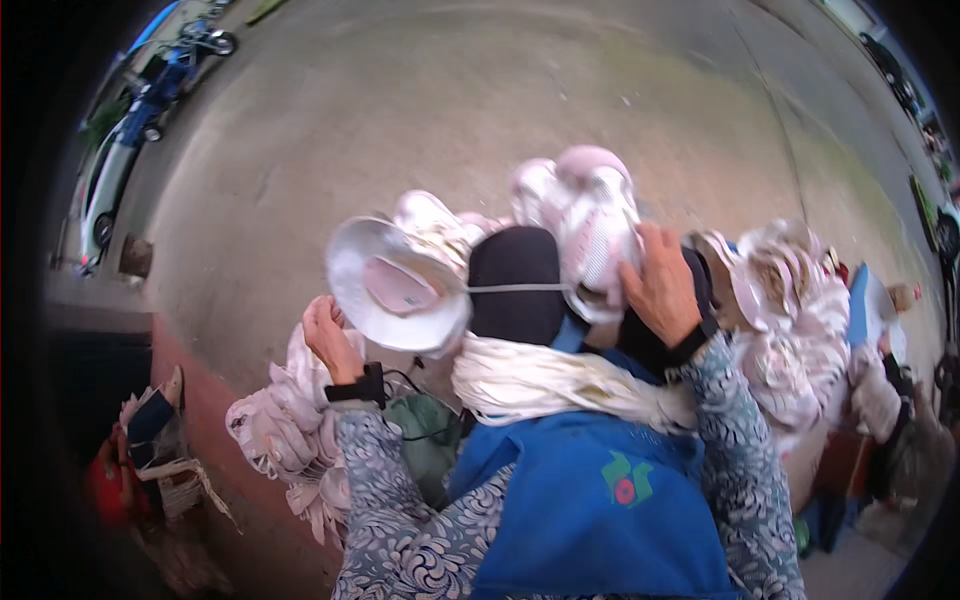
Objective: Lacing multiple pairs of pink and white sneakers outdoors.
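Observation:
My right hand (664,285) grips the side of a white and pale pink shoe upper (598,240) over my right knee, its thumb against the mesh. From that upper a thin white lace (515,288) stretches level across my dark left knee. It reaches the edge of another upper with a broad white rim (400,285). Beside that rim my left hand (333,340) is closed with curled fingers; what it pinches is hidden. In my lap lies a thick bundle of white laces (560,385) on a blue apron (600,500).
Stacked shoe uppers (285,410) sit at my left, and a larger pile (785,320) is at my right. More uppers (435,220) lie beyond my knees. A green bag (420,440) is by my left forearm. Vehicles (135,130) stand at the far left.

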{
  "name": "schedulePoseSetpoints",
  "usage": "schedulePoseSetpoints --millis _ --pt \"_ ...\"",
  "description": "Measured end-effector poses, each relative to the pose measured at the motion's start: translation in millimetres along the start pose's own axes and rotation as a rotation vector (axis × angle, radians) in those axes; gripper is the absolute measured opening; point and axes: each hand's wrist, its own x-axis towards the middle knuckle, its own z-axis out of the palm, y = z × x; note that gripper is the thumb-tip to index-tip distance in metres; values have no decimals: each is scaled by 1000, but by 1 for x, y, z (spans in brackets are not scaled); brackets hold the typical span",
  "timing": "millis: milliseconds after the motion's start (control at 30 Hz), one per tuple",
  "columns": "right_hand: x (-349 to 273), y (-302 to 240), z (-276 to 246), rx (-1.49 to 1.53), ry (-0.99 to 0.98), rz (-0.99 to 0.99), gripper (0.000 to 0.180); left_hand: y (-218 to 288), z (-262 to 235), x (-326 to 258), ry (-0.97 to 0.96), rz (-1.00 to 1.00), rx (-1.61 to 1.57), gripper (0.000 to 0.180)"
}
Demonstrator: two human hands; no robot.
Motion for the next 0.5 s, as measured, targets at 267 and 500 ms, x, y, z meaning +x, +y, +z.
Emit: schedulePoseSetpoints --millis 267,500 --pt "12 -1 1 -85 -44 -69 30 82 129 -115 -652 751 303 15" --pt "15 19 7 -81 -128 -65 27 70 206 -152 -844 1040 954 43"
